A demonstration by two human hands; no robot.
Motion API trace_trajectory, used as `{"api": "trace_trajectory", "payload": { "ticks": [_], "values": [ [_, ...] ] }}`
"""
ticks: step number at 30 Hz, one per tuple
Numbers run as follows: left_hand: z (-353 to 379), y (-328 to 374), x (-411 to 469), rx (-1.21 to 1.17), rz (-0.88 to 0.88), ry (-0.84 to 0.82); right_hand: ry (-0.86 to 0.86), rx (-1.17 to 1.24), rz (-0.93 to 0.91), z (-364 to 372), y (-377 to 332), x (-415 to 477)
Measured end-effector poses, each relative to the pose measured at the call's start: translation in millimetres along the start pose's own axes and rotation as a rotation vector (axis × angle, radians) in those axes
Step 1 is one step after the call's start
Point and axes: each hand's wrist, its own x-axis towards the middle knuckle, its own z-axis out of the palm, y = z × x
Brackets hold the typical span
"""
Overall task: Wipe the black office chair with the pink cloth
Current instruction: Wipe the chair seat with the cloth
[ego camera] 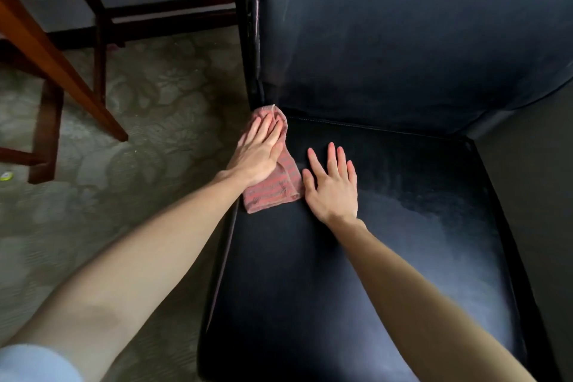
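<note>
While left hand (257,153) presses pink cloth (276,191) flat at chair (418,211) edge, right hand (333,184) splayed beside, empty

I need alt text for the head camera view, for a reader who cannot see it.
A person's left hand presses a pink cloth flat on the left rear corner of a black chair seat, while the right hand rests open on the seat beside it. A wooden table stands on carpet to the left.

Left hand (259,152) flat on pink striped cloth (273,189) at black leather office chair (403,242) seat's back-left corner; right hand (333,183) flat on seat beside cloth.
</note>
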Motion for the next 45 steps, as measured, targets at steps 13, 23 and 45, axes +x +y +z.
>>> {"api": "trace_trajectory", "payload": {
  "ticks": [13, 23, 45],
  "values": [
    [19.3, -14.0, -97.3, -0.065, 0.062, -0.043, 0.017, 0.032, 0.127, 3.7, -19.5, -10.6],
    [10.7, -15.5, -32.6, -0.202, 0.011, 0.024, 0.105, 0.010, 0.053, 19.2, -12.2, -26.4],
    [52.7, -9.2, -143.3, -0.164, -0.026, 0.125, -0.011, 0.036, -0.110, 22.4, -16.0, -70.4]
  ]
}}
